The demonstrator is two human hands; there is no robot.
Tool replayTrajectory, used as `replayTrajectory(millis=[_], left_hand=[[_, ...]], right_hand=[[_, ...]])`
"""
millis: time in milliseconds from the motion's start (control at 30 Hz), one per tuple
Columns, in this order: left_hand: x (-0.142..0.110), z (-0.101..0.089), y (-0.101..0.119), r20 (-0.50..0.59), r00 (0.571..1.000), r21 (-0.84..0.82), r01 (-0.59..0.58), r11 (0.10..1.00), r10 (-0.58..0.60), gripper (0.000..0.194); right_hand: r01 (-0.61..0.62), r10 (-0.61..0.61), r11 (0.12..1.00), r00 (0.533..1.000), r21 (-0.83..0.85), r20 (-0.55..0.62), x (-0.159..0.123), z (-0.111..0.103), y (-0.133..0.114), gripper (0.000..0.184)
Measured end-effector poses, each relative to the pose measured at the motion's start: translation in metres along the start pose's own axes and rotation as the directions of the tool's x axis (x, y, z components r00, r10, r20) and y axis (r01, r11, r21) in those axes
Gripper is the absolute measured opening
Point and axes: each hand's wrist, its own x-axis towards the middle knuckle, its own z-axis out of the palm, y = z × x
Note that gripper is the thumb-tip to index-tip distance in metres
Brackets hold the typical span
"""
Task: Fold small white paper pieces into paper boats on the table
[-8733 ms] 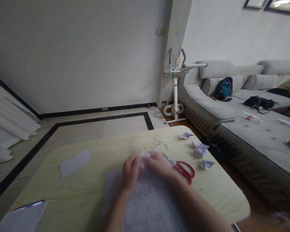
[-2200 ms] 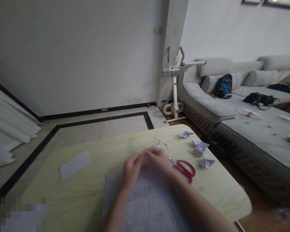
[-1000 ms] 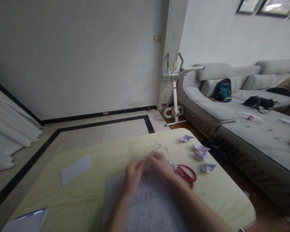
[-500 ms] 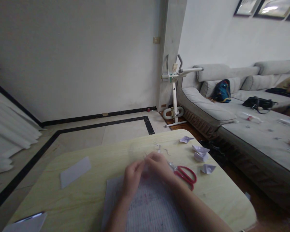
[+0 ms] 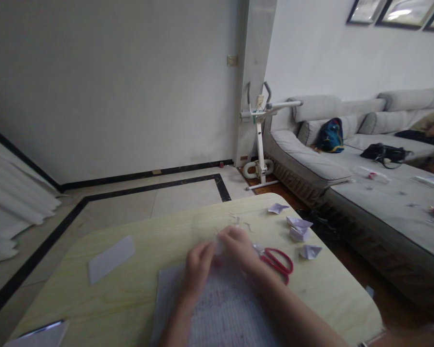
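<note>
Close together over the table, my left hand (image 5: pixel 198 262) and my right hand (image 5: pixel 237 246) are both closed, fingers pinching a small white piece of paper (image 5: pixel 218 247) between them. Blur and the fingers hide most of that paper. Under my forearms lies a written sheet of lined paper (image 5: pixel 220 308). Red-handled scissors (image 5: pixel 278 261) rest just right of my right hand, blades partly hidden behind it. Thin paper scraps (image 5: pixel 237 220) are scattered beyond my fingers.
Folded paper shapes (image 5: pixel 299 228) stand along the table's right side. A blank white paper (image 5: pixel 111 259) lies at left, and a pen (image 5: pixel 41 328) on paper at the near left corner. Beyond the table are an exercise machine (image 5: pixel 261 140) and a grey sofa (image 5: pixel 376 193), where a person sits.
My hands have drawn slightly apart, and more of the white paper shows between them. The scissors and folded shapes stay where they were.
</note>
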Motion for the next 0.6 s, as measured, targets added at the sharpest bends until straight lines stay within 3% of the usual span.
replayTrajectory(millis=[167,333,467,600], left_hand=[[0.0003,0.0006,-0.0027,0.011,1.000,0.021,-0.003,1.000,0.003,0.035],[0.0007,-0.0007,-0.0033,0.006,0.998,0.065,-0.067,0.996,0.066,0.033],[0.0020,-0.0009,-0.0054,0.002,0.995,0.096,-0.095,0.991,0.095,0.033],[0.0017,-0.0005,-0.0087,0.007,0.998,0.039,-0.062,0.997,0.061,0.031]], right_hand=[[-0.008,0.008,1.000,1.000,-0.030,-0.007,-0.0009,0.0002,-0.0022,0.015],[0.006,-0.001,0.998,0.997,-0.060,0.079,-0.0052,0.0016,-0.0056,0.010],[0.011,-0.005,0.997,0.997,-0.075,0.082,-0.0059,0.0022,-0.0066,0.008],[0.013,-0.009,0.999,0.995,-0.047,0.098,-0.0048,0.0005,-0.0053,0.009]])
